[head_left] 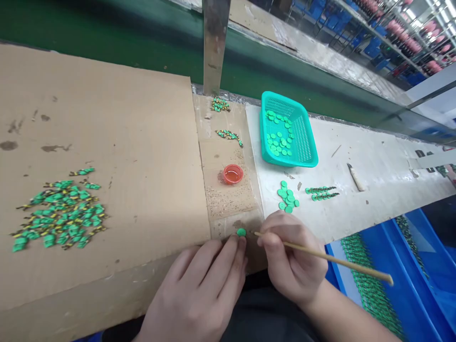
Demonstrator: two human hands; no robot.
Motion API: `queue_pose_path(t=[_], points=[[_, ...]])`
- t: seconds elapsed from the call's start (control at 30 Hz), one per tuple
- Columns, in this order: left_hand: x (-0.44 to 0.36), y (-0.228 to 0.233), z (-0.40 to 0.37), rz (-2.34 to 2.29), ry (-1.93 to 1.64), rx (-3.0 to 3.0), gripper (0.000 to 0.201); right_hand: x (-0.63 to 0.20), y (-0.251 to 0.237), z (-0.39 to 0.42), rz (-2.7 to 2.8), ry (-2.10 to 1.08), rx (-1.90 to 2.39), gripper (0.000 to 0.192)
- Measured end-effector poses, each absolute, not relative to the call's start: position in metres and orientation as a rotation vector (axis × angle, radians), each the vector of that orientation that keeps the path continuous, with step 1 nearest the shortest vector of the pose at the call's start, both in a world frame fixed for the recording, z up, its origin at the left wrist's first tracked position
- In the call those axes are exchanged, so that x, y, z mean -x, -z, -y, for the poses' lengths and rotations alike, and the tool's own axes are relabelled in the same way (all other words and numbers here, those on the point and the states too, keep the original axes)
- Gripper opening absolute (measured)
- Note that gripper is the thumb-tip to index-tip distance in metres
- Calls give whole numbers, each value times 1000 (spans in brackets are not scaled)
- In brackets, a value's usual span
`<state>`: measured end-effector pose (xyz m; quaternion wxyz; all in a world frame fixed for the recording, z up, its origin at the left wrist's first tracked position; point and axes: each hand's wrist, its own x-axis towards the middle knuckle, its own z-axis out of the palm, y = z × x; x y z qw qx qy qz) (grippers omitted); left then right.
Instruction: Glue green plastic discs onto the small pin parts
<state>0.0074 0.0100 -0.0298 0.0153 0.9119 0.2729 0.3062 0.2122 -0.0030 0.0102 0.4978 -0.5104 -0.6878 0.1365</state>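
Observation:
My left hand [204,289] is closed near the front edge of the bench, its thumb and forefinger at a small round green disc [241,232]. In my right hand [294,259] is a thin wooden stick [342,261], gripped like a pen, its fine tip pointing left just beside the disc. Beyond the hands stands a small red cup [232,175] holding an amber liquid. Loose green discs [288,197] lie in a cluster on the white surface beyond my right hand.
A turquoise basket [313,154] holds more green discs. Small green-and-yellow pieces [67,213] lie heaped on the left cardboard [149,142], with smaller piles [220,104] at the back. Two rows of assembled pieces [322,193] lie right. Blue trays [395,266] stand below; a metal post [214,47] rises behind.

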Motion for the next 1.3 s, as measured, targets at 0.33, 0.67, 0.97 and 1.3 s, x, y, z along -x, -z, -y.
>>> queue_pose_path(t=[0.33, 0.67, 0.97, 1.3], points=[[-8, 29, -11, -838, -921, -2841, 22, -209, 2, 11, 1688, -320, 1254, 17], [-7, 30, -10, -846, -934, -2821, 26, -208, 0, 9, 1698, -314, 1260, 18], [-9, 29, -10, -841, -943, -2806, 26, -208, 4, 10, 1679, -349, 1258, 20], [-8, 30, -11, -862, -927, -2850, 27, -211, 6, 14, 1559, -336, 1223, 16]])
